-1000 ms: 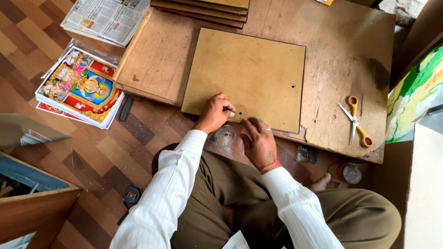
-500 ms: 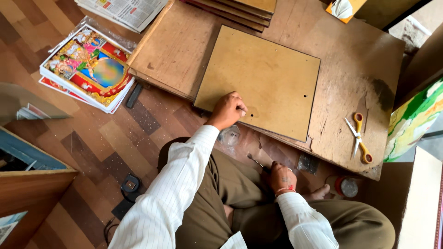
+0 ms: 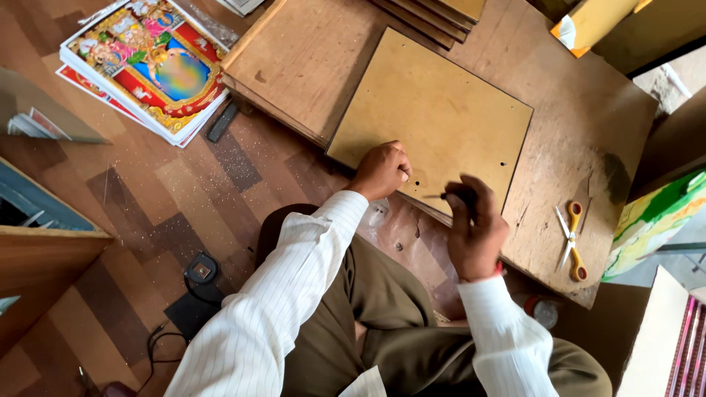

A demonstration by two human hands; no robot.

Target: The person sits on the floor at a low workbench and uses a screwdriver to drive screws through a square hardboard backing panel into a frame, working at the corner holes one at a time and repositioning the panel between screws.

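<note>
— Starting at our right hand (image 3: 476,235): the fingers (image 3: 471,197) are curled tight round a slim dark-handled pointed tool (image 3: 441,195). What it is exactly we cannot tell; only a short thin shaft shows past the fingertips.

— Which way does it lie?

— Its long axis runs nearly level, tip pointing left toward our left hand (image 3: 381,170). The tip sits just over the near edge of the flat square tan hardboard panel (image 3: 434,117), close to a small dark hole there.

— And the left hand?

— Loosely clenched, knuckles up, resting on that same near edge of the panel, holding nothing that we can see. It is just beside the tool's tip, so both hands are close to the hole, the right one bearing the tool.

— Further out?

— The panel lies flat on the worn brown wooden desk (image 3: 588,125). The orange-handled scissors (image 3: 572,239) lie well apart to our right, near the desk's edge. A stack of colourful printed pictures (image 3: 147,66) lies on the floor to our left.
</note>
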